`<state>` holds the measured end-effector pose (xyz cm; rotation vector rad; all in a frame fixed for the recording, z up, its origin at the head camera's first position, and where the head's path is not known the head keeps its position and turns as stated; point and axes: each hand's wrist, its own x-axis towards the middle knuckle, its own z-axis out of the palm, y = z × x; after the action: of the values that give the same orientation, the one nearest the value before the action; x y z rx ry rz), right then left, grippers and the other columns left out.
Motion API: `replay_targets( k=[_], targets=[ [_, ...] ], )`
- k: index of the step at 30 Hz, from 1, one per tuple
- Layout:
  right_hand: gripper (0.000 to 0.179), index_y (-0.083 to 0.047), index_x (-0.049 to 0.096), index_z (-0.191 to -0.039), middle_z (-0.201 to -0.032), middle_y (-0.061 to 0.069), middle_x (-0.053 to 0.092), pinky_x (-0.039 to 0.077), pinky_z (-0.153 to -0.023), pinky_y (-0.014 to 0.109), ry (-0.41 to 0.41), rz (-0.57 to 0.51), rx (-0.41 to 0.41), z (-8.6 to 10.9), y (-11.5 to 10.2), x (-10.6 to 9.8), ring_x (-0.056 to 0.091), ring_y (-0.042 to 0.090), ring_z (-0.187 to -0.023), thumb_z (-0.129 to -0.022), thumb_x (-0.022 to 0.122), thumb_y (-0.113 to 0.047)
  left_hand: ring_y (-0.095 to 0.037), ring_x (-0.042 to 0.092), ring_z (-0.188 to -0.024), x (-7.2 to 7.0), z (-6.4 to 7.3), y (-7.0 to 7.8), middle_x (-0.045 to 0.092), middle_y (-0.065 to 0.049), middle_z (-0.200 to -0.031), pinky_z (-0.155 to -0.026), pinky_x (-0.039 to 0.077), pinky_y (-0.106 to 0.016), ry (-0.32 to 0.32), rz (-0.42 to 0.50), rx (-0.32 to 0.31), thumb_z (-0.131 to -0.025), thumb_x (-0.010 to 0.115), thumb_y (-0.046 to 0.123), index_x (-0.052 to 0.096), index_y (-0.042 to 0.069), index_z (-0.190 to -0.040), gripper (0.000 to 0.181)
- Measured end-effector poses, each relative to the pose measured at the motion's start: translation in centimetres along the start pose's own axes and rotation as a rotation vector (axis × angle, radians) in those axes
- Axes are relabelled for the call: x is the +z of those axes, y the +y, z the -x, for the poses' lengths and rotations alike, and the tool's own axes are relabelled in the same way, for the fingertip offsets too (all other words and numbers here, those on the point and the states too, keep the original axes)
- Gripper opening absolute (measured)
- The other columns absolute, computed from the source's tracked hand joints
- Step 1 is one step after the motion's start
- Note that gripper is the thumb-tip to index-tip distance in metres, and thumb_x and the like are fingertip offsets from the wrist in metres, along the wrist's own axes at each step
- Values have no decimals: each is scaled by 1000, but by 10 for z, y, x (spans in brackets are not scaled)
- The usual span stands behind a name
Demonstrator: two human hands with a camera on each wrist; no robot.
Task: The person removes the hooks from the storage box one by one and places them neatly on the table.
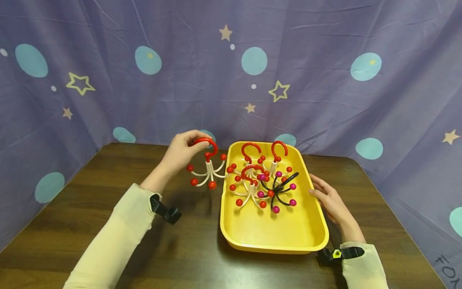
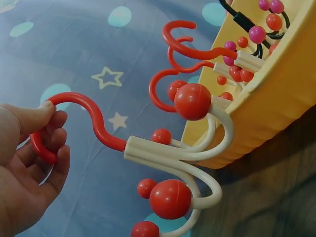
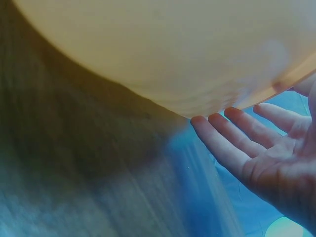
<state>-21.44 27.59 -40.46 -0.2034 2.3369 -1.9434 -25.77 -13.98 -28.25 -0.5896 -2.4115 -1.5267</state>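
My left hand (image 1: 182,148) pinches the red hook (image 2: 91,111) of a hanger with curved white arms and red ball ends (image 1: 210,170). It hangs hook-up just left of the yellow tray (image 1: 274,241), a ball overlapping the tray's rim in the head view. Over at the tray's right side, my right hand (image 1: 330,198) holds the wall, thumb at the rim and fingertips (image 3: 200,121) against the outside. Inside the tray stand three similar red-and-white hangers (image 1: 251,190), hooks up. Beside them leans a black hanger (image 1: 278,188) with pink balls.
The tray's front half shows bare yellow floor. Underneath is a dark wooden table (image 1: 173,249). A purple curtain (image 1: 195,72) with stars and blue dots hangs behind the table and along both sides.
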Motion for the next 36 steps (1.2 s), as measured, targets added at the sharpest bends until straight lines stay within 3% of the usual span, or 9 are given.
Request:
replay_targets(
  k=[6,16,36],
  targets=[
    [59,-1,18,-144,-139,31,28,53,-74,27,-6,-4,-1,-1,1,-1,59,7,-91,-94,47,-14,-7,60,-78,-2,-8,-8,67,-9,-96,-71,48,-24,26,-1,-22,-84,65,22,66,6,-102,24],
    [60,-1,18,-144,-139,31,27,53,-74,27,-6,-6,11,2,0,0,60,6,-91,-94,48,-15,-10,54,-75,-1,-18,-21,65,-12,-94,-64,44,-19,42,-31,-82,-85,65,20,66,7,-102,22],
    [59,0,18,-143,-138,32,28,53,-74,26,-5,2,-2,2,-3,2,60,6,-92,-94,47,-14,-12,48,-75,2,-40,-48,62,-9,-93,-65,40,-22,65,-29,-108,-87,63,18,65,6,-104,21]
  ],
)
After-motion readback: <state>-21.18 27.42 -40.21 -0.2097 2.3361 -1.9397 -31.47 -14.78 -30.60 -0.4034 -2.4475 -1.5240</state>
